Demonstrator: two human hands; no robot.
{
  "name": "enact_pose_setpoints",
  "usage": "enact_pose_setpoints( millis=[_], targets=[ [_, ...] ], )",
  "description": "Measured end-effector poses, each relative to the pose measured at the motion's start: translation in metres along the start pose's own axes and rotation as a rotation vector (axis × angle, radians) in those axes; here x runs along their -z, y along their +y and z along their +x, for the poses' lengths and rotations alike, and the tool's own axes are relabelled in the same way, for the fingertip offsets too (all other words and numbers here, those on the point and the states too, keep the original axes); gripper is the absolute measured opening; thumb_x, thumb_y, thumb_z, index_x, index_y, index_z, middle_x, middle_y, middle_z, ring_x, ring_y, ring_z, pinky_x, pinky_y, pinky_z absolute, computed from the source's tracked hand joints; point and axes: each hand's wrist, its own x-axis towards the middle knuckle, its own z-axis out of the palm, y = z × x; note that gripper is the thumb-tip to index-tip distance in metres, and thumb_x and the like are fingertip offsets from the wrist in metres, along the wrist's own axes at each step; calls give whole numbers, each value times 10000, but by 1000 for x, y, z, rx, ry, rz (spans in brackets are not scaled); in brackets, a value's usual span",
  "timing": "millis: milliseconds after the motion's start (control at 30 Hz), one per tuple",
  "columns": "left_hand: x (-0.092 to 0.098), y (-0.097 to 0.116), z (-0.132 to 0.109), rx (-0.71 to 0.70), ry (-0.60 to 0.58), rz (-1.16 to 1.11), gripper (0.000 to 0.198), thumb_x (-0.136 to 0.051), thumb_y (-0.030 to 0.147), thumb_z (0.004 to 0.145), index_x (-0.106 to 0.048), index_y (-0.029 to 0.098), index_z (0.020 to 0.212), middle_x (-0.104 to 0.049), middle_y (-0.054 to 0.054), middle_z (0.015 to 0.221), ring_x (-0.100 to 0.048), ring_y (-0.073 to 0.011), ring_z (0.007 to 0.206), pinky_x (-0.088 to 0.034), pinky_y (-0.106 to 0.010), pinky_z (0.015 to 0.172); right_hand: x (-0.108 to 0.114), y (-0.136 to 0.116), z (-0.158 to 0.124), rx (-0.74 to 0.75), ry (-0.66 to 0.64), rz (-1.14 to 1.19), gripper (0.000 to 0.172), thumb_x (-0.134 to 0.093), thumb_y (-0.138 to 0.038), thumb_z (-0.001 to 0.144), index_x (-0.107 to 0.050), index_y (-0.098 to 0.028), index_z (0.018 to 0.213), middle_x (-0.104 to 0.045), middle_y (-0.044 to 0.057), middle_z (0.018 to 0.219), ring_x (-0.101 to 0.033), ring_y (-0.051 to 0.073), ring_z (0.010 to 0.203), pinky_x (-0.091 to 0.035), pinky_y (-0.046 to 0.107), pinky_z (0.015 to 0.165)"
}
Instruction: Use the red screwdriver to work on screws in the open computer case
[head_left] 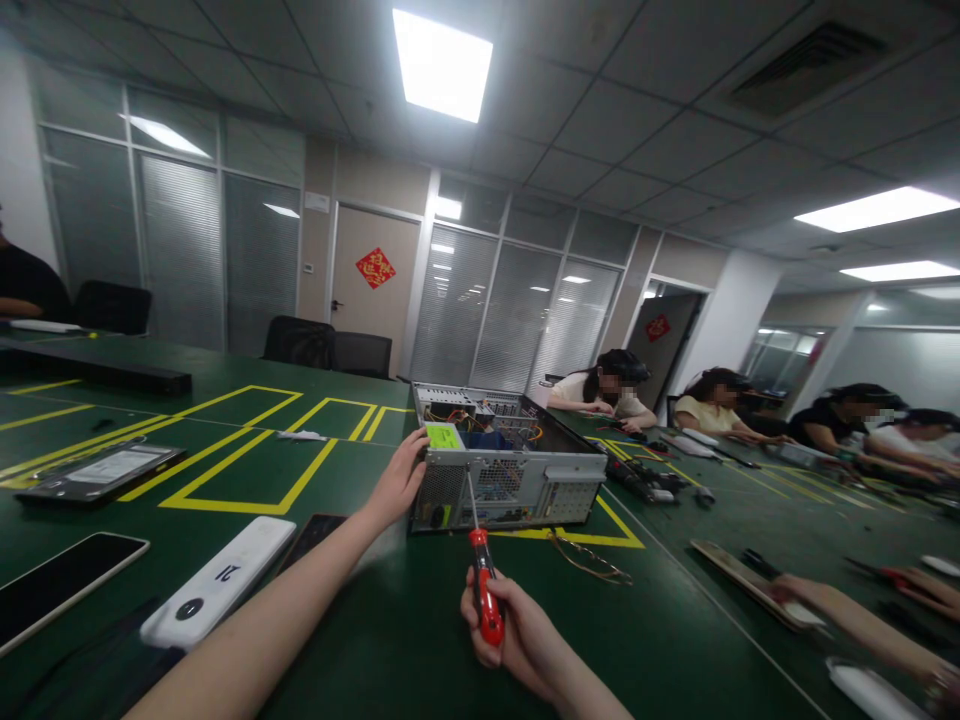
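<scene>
An uncovered grey computer case (555, 462) lies on the green table, its rear panel turned towards me. Inside it, at the near left corner, a power supply unit bears a bright yellow-green label (444, 436); coloured wires lie behind it. My left hand (403, 478) rests against the case's left side, its fingers at the top edge by the label. In my right hand (504, 612) is a screwdriver (480, 565) with a red and black handle, pointing up and away from me. Its tip is at or very near the rear panel; contact cannot be made out.
A hard drive (101, 472), a phone (67, 585) and a white device marked 21 (217, 585) lie on the left. Glasses (592, 560) lie right of the case's front. Several people sit along the right; a co-worker's hand (802, 590) is over the table there.
</scene>
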Motion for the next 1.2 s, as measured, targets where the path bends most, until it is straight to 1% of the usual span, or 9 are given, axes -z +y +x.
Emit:
enact_pose_setpoints(
  millis=[233, 433, 600, 733, 800, 900, 1033, 1133, 1200],
  targets=[
    [0, 1, 1, -16, 12, 8, 354, -302, 306, 935, -367, 217, 1271, -350, -102, 1403, -349, -204, 1301, -302, -433, 1076, 7, 3, 3, 17, 9, 7, 215, -441, -379, 818, -429, -195, 930, -557, -22, 670, -399, 51, 351, -179, 215, 391],
    [0, -1, 0, -8, 0, -6, 356, -300, 310, 936, -359, 218, 1275, -339, -104, 1407, -331, -202, 1312, -287, -437, 1083, 5, 0, 1, -6, 17, -11, 246, -473, -397, 801, -430, -191, 928, -562, -22, 666, -401, 48, 353, -176, 214, 390],
    [-1, -2, 0, -3, -1, -8, 362, -302, 311, 936, -360, 220, 1281, -335, -103, 1412, -330, -207, 1313, -285, -449, 1084, 0, -4, -1, -11, 52, -15, 272, -494, -412, 803, -415, -196, 947, -568, -27, 659, -403, 45, 357, -184, 206, 386],
    [0, 0, 0, 3, -1, -24, 363, -300, 316, 935, -360, 225, 1282, -332, -102, 1413, -327, -209, 1314, -285, -457, 1083, -3, -8, -3, 61, 132, -27, 250, -499, -436, 829, -400, -223, 917, -571, -45, 687, -345, 18, 324, -140, 188, 367],
    [0, 0, 0, 8, -5, -25, 359, -302, 318, 936, -361, 227, 1278, -332, -100, 1413, -329, -210, 1313, -283, -458, 1084, -4, -12, -5, 61, 162, 8, 242, -505, -435, 829, -418, -211, 857, -567, -46, 696, -299, -1, 311, -121, 179, 357],
    [0, 1, 0, 15, -6, -20, 354, -300, 324, 936, -367, 228, 1270, -331, -97, 1416, -333, -207, 1311, -284, -456, 1084, -4, -23, -9, -9, 147, 165, 278, -521, -445, 812, -476, -170, 819, -539, -37, 665, -280, -10, 335, -107, 158, 344],
    [0, 0, 0, 8, 3, -16, 360, -300, 328, 935, -369, 225, 1274, -336, -100, 1413, -335, -211, 1311, -289, -459, 1082, -5, -34, -13, -45, 136, 355, 277, -551, -388, 797, -536, -135, 909, -518, -21, 670, -326, 2, 411, -130, 117, 346],
    [-1, -1, 0, -7, 5, -13, 363, -298, 320, 936, -364, 226, 1280, -333, -99, 1414, -322, -209, 1319, -278, -458, 1088, -6, -37, -14, -35, 129, 391, 272, -536, -356, 810, -548, -129, 959, -494, -18, 663, -308, 8, 427, -121, 109, 341],
    [-1, -1, 0, -8, 1, -14, 364, -298, 318, 936, -361, 226, 1283, -327, -97, 1418, -317, -208, 1322, -274, -458, 1091, -6, -37, -13, -34, 100, 381, 267, -524, -349, 814, -552, -126, 958, -475, -22, 651, -277, 9, 421, -106, 111, 334]
  ],
)
